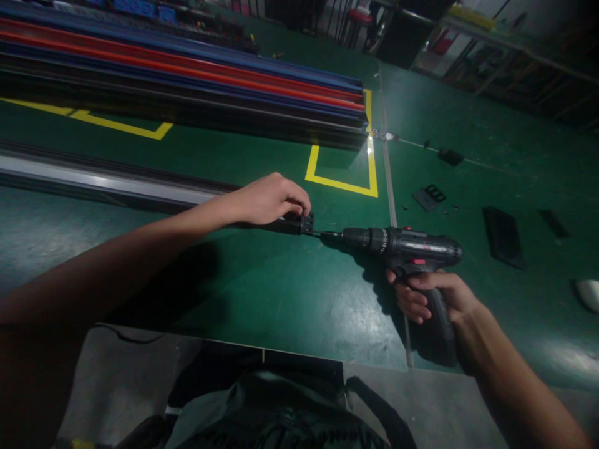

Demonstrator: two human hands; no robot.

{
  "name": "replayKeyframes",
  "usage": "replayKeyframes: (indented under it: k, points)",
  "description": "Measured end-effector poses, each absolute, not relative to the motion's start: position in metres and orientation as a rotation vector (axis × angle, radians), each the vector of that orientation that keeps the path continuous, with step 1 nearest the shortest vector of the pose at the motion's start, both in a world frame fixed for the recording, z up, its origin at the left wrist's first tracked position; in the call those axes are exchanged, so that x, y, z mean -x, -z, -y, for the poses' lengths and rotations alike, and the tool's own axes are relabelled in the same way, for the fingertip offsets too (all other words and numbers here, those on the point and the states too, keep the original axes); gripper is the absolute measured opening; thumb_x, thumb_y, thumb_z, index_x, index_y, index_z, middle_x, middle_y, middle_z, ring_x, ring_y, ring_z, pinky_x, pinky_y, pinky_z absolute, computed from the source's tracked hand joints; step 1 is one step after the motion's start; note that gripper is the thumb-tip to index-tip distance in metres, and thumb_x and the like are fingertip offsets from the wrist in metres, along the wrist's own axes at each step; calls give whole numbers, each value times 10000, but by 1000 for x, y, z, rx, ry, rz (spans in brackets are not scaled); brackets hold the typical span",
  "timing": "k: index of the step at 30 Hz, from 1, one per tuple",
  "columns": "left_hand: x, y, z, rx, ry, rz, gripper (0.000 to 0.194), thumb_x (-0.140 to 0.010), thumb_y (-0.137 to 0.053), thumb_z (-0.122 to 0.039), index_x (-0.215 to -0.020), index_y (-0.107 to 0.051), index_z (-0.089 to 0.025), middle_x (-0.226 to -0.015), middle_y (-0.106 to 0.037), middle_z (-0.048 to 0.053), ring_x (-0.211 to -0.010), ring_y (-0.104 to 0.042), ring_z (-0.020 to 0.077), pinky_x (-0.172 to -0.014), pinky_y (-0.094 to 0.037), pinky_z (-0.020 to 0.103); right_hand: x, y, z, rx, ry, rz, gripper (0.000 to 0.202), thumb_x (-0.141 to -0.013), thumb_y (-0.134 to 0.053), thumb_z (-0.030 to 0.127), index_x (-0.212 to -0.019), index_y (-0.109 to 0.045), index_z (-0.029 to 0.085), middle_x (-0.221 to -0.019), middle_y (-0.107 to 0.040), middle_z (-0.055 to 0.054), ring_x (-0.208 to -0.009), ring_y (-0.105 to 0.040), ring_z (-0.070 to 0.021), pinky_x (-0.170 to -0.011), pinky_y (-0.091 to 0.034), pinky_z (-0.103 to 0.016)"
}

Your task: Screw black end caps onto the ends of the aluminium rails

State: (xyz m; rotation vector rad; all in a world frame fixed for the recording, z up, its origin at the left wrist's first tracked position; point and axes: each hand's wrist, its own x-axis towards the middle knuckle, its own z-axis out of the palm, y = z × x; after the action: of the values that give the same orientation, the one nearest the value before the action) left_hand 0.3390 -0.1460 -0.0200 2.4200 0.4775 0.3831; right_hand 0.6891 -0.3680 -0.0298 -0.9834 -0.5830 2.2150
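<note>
My right hand (428,296) is wrapped round the grip of a black cordless drill (412,246) with red details. The drill lies level, its long bit pointing left and reaching the end of a long metal profile (116,178). A small black end piece (307,223) with holes sits at that end of the profile. My left hand (274,199) rests over the profile's end, fingers curled down onto it beside the end piece. The far side of those fingertips is hidden.
Behind lies a bundle of long blue, red and black profiles (210,72) over yellow tape marks (341,185). On the green table's right are a black flat block (503,237), a slotted plate (428,197), small screws and a white object (588,294).
</note>
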Motion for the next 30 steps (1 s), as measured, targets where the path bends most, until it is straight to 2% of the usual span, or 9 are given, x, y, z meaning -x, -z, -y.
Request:
replayKeyframes:
  k: [10, 17, 30]
  points:
    - [-339, 19, 147, -2405, -391, -479, 250, -941, -567, -225, -987, -812, -219, -1020, -793, 29, -922, -712, 153, -886, -460, 288, -688, 30, 367, 1010, -2188, 630, 265, -853, -722, 274, -1082, -750, 145, -585, -493, 53, -448, -486, -99, -493, -501, -245]
    - [-339, 18, 147, -2408, -395, -484, 242, -936, -569, -209, -970, -809, -211, -1014, -797, 30, -892, -711, 145, -831, -466, 271, -687, 29, 368, 1041, -2161, 637, 259, -844, -713, 275, -1069, -739, 150, -580, -479, 55, -442, -463, -102, -491, -487, -251]
    - [-339, 19, 147, -2417, -389, -488, 239, -937, -571, -211, -965, -809, -208, -1028, -797, 32, -901, -716, 151, -854, -474, 282, -688, 28, 369, 1046, -2170, 611, 276, -838, -733, 280, -1078, -740, 143, -586, -499, 51, -451, -491, -102, -504, -509, -251]
